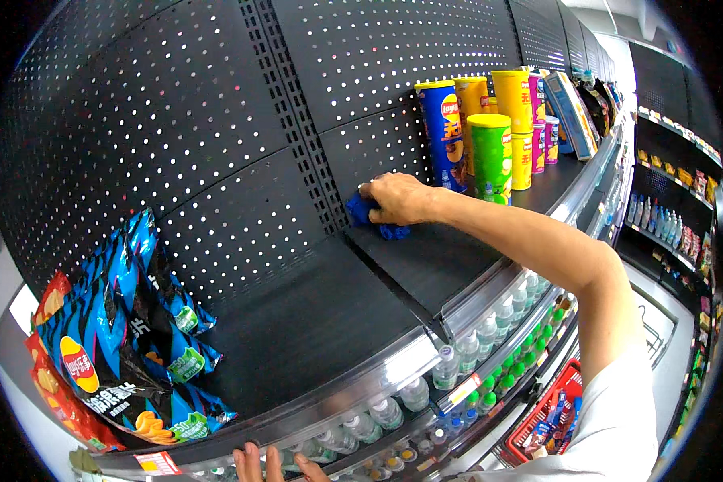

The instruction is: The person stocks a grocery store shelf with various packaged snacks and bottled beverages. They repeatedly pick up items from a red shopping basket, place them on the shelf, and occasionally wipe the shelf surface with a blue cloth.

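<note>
My right hand (400, 197) grips a blue cloth (393, 231) at the back of a black shelf (313, 313), close to the perforated back panel (373, 144). Part of the cloth is hidden under my fingers. Just right of that hand stand a blue Lay's chip canister (443, 138) and a green canister (489, 159), both with yellow lids. Low in the picture, the fingers of my left hand (274, 464) show at the shelf's clear front lip (397, 364). They are spread, with nothing seen in them; the rest of that hand is cut off.
Black-and-blue Lay's chip bags (120, 349) lean at the shelf's left end, beside red bags (57, 385). Water bottles (446, 367) fill the shelf below. On the floor at right sits a red basket (518, 422) holding packaged goods. Yellow canisters (512, 102) and boxes (569, 114) stand farther right.
</note>
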Demonstrator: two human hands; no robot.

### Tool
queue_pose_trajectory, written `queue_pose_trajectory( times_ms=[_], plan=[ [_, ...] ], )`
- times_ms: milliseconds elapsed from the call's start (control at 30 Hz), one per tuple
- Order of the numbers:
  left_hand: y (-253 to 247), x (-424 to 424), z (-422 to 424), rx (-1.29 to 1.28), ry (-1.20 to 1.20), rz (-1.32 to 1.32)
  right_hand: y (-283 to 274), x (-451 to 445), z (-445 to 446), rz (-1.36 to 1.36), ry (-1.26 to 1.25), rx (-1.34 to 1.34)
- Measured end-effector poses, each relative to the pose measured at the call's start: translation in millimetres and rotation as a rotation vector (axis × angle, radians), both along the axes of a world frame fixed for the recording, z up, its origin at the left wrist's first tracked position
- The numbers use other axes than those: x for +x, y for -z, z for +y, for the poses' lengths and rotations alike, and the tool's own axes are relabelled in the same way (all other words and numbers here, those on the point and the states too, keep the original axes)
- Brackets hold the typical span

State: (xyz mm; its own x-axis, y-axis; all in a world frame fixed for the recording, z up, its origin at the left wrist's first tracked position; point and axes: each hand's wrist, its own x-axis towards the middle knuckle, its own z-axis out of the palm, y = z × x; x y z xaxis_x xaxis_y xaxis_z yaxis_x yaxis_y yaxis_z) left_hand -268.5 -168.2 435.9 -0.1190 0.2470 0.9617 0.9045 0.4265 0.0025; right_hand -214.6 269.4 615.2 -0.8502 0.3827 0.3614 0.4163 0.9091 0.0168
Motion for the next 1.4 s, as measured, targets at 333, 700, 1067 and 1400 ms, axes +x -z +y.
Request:
queue_pose_trajectory(
  times_ms=[333,700,1067,1400],
  plan=[
    [-0.3,0.5,3.6,0.013,-0.017,0.013,-126.7,-30.3,6.2,1.008,-0.268,0.015],
    [0.5,3.0,1.1,-0.004,-0.056,-0.022,-171.1,-79.3,-31.5,0.912,-0.141,0.401],
    [0.3,3.0,5.8,0.006,-0.043,-0.008,5.7,-38.5,-15.7,0.399,-0.396,0.293],
    [2.5,0.5,4.4,-0.008,-0.025,-0.016,-242.7,-66.9,13.8,1.155,-0.089,0.41]
  ],
)
